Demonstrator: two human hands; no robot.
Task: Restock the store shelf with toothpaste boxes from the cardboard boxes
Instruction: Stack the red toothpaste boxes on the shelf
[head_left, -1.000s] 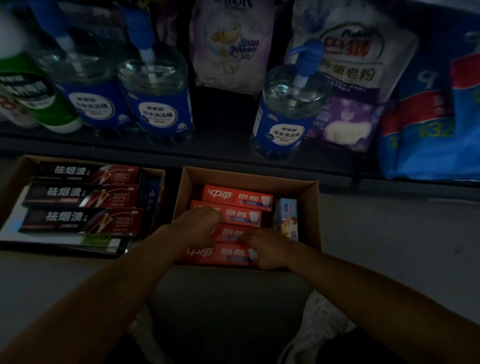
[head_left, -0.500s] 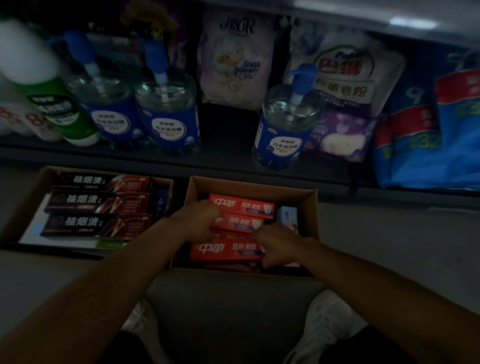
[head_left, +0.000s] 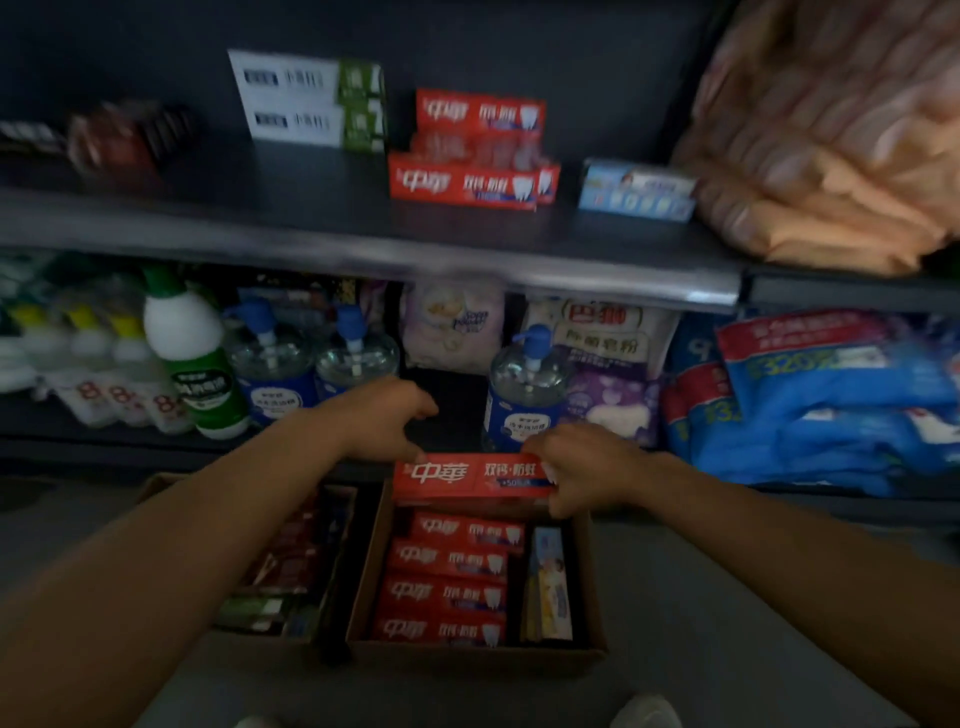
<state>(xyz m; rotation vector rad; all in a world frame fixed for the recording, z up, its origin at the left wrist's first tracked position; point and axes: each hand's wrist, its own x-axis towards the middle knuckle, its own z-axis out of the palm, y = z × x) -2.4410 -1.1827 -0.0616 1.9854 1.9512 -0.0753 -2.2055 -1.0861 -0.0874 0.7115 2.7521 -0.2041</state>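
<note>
A stack of red toothpaste boxes (head_left: 470, 479) hangs in the air above the right cardboard box (head_left: 363, 587). My left hand (head_left: 382, 418) grips its left end and my right hand (head_left: 579, 467) grips its right end. Several more red toothpaste boxes (head_left: 447, 592) lie inside that carton, with a pale blue box (head_left: 546, 582) standing at its right side. On the upper shelf (head_left: 363, 249) stands a pile of the same red boxes (head_left: 475, 156), flanked by white-green boxes (head_left: 311, 104) and a light blue box (head_left: 636, 192).
A second carton (head_left: 291, 566) of dark toothpaste boxes sits left, partly behind my left arm. The lower shelf holds pump bottles (head_left: 524, 384), a green-white bottle (head_left: 192, 358), soap powder bags (head_left: 454, 325) and blue packs (head_left: 831, 405). Orange-pink packs (head_left: 831, 140) fill the upper shelf's right.
Both hands lifted red toothpaste boxes out of the right carton and raised them. My view tilted upward, and the upper shelf came into sight.
</note>
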